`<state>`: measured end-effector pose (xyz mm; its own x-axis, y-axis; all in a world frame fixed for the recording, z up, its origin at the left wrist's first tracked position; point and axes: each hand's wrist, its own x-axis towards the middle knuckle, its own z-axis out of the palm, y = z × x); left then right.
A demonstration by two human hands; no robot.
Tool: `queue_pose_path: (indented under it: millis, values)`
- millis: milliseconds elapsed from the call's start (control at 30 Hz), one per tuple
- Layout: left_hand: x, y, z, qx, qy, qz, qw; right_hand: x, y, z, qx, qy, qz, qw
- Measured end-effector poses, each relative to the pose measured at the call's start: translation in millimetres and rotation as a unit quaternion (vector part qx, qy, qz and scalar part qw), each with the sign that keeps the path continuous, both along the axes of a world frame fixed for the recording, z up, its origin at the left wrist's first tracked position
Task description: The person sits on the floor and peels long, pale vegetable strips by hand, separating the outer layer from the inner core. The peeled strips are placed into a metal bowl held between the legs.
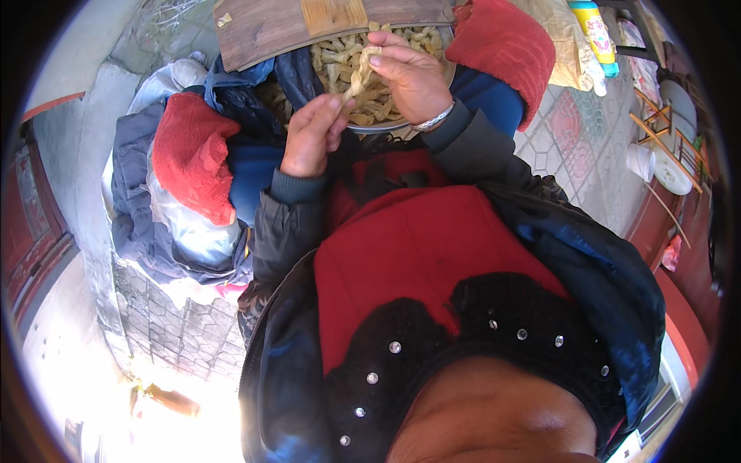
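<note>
A pale, twisted strip of dried plant material [362,75], perhaps husk, stretches between my two hands. My left hand [312,136] pinches its thin lower end between thumb and fingers. Higher and to the right, my right hand [414,78] grips the wider upper end; a light bracelet circles that wrist. Beneath both hands, a round basin [379,128] holds many similar tan pieces [370,110]. A wooden board [266,32] lies over the basin's far side. To the left of the pieces, a dark plastic bag [298,75] hangs over the basin.
Red cloths cover my left knee [194,156] and right knee [503,58]. Dark clothing and a clear plastic bag [200,237] lie at left. At right are a beige sack [564,46], a yellow-and-blue container [596,37], a white bucket [641,161] and a wooden frame [666,139] on patterned paving.
</note>
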<state>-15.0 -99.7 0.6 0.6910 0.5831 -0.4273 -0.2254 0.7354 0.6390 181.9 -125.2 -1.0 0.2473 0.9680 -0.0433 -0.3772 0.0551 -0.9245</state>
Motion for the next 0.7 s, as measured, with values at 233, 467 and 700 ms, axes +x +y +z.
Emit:
queue_pose_path:
  millis: [233,467,700]
  values:
    - [0.6,-8.6,4.0,0.529,0.365,0.063,0.763,18.2,1.2,28.2,-0.095,-0.169,0.116,0.974]
    - [10.9,-0.7,21.5,0.566,0.355,0.054,0.742,34.7,3.1,22.5,0.003,-0.545,0.23,0.807]
    - [7.7,1.8,24.1,0.617,0.357,-0.003,0.701,36.0,3.3,34.8,0.131,-0.673,0.185,0.704]
